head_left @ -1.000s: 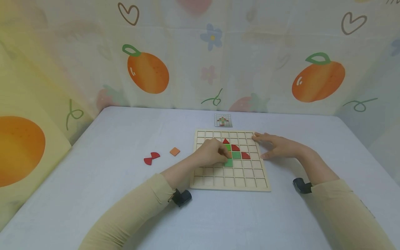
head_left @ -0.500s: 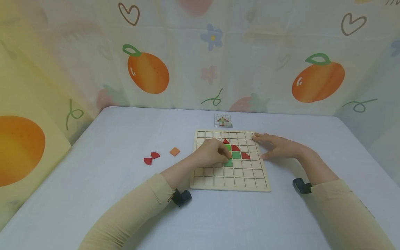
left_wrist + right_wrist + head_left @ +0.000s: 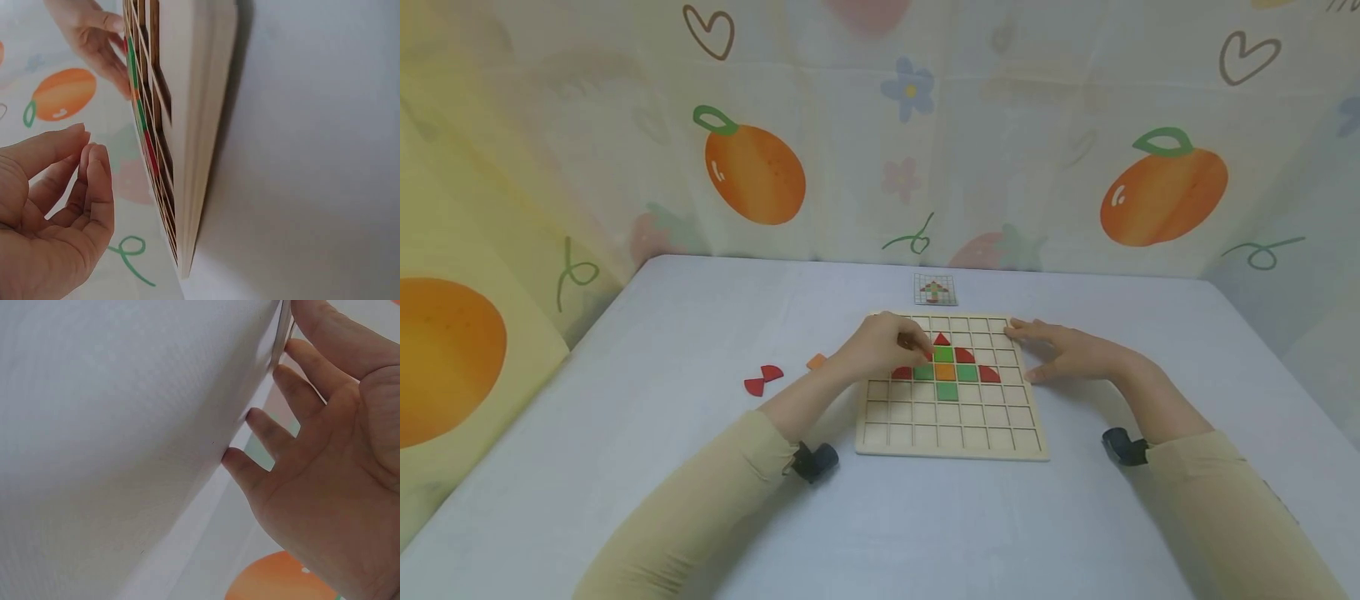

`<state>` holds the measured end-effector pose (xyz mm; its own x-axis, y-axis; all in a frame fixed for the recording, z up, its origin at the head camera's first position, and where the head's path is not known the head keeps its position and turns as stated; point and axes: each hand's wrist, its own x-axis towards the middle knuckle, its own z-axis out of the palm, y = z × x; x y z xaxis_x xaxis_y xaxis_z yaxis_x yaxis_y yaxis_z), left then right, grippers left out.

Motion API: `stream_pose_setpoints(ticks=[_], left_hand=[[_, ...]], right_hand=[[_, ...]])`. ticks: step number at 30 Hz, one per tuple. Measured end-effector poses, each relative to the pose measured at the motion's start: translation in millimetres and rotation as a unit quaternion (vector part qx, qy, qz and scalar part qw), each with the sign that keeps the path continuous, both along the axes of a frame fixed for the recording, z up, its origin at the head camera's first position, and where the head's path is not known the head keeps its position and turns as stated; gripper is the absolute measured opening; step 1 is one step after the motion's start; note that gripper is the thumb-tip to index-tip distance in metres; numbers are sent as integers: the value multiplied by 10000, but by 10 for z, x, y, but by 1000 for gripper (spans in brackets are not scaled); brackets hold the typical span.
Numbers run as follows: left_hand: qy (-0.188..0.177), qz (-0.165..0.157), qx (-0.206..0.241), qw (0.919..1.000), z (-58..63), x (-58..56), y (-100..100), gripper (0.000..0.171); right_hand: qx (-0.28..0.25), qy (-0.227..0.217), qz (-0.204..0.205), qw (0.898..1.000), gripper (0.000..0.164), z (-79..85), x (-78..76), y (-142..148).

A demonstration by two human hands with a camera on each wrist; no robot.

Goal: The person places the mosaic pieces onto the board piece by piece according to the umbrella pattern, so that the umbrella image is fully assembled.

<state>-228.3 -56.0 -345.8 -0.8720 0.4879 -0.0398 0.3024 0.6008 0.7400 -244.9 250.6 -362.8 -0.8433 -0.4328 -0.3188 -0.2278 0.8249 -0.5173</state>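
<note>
Over the left half of a wooden grid board (image 3: pixel 925 429) hovers my left hand (image 3: pixel 880 346), its fingers loosely bent. In the left wrist view nothing shows between the thumb and fingertips (image 3: pixel 99 156). Below and beside it, an orange square (image 3: pixel 945 372) sits amid green squares (image 3: pixel 947 391). Red quarter-circles (image 3: pixel 989 374) flank them, and a red triangle (image 3: pixel 942 339) tops the pattern. A bit of red beside the left fingertips is partly hidden. My right hand (image 3: pixel 1075 350) has its fingers spread, with fingertips at the board's right edge and on the tabletop.
Two loose red quarter-circles (image 3: pixel 771 372) lie on the white tabletop (image 3: pixel 700 333) left of the board. Another orange square (image 3: pixel 815 362) is there, partly covered by my left forearm. A small pattern card (image 3: pixel 936 290) lies behind the board. A printed curtain hangs at the back.
My left hand has lifted off the orange square on the board and shifted left and back, uncovering that square, a green square and a red quarter-circle. My right hand has stayed put.
</note>
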Motion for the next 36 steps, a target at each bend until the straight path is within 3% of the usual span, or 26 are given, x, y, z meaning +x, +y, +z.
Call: stream_pose_setpoints(ticks=[6, 11, 23, 28, 36], left_hand=[[-52, 279, 48, 9996, 10, -40, -208, 15], [-47, 689, 95, 9976, 12, -82, -469, 19], [-306, 1429, -54, 9892, -112, -238, -1055, 23], [-552, 1347, -109, 9893, -142, -273, -1239, 24], [-905, 904, -280, 9914, -195, -276, -1382, 28]], right_hand=[[36, 31, 1, 10000, 80, 14, 11, -10], [-16, 89, 86, 9999, 79, 44, 35, -19], [-59, 12, 80, 9999, 79, 48, 45, -10], [-72, 9, 56, 10000, 80, 40, 44, -3], [-86, -25, 49, 9999, 79, 48, 42, -11]])
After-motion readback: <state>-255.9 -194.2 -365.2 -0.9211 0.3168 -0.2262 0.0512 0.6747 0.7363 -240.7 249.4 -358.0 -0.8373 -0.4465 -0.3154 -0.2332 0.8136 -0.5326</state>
